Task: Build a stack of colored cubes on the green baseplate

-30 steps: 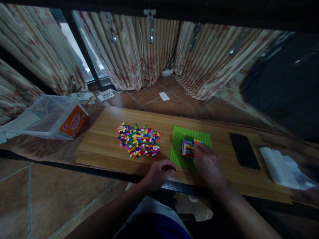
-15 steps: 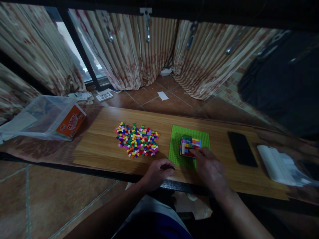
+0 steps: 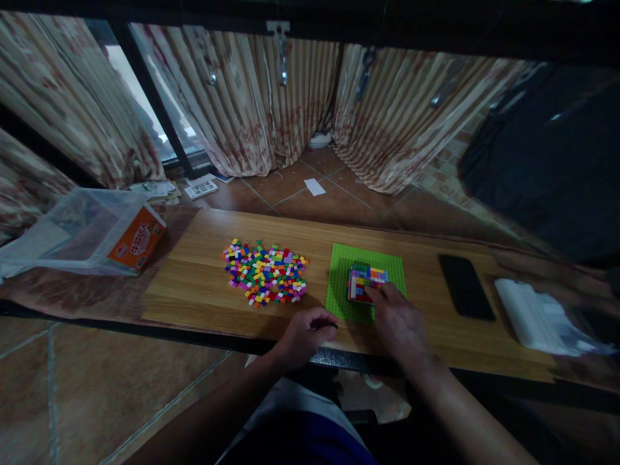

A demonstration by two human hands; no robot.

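A low build of colourful toy bricks (image 3: 359,279) stands on a bright green studded baseplate (image 3: 339,258). My right hand (image 3: 398,316) reaches over its near right side, fingers closed together and fingertips touching the bricks. Whether a loose brick is pinched there is hidden. Just left of the baseplate's near corner, my left hand (image 3: 306,336) is curled above the table's front edge, thumb against fingers. Something small and dark shows at its fingertips, too small to name. Beyond it to the left lies a spread pile of loose toy bricks (image 3: 266,274) in many colours.
A wooden board (image 3: 188,284) bears the bricks and baseplate. To the right lie a black phone (image 3: 465,287) and a white package (image 3: 526,316) with clear plastic. A clear plastic bin (image 3: 92,226) with an orange label stands far left. Metal clips (image 3: 281,58) hang overhead from a dark bar.
The view has shifted slightly. My right hand stays at the brick build with its fingertips in nearly the same place. My left hand keeps its curled hold.
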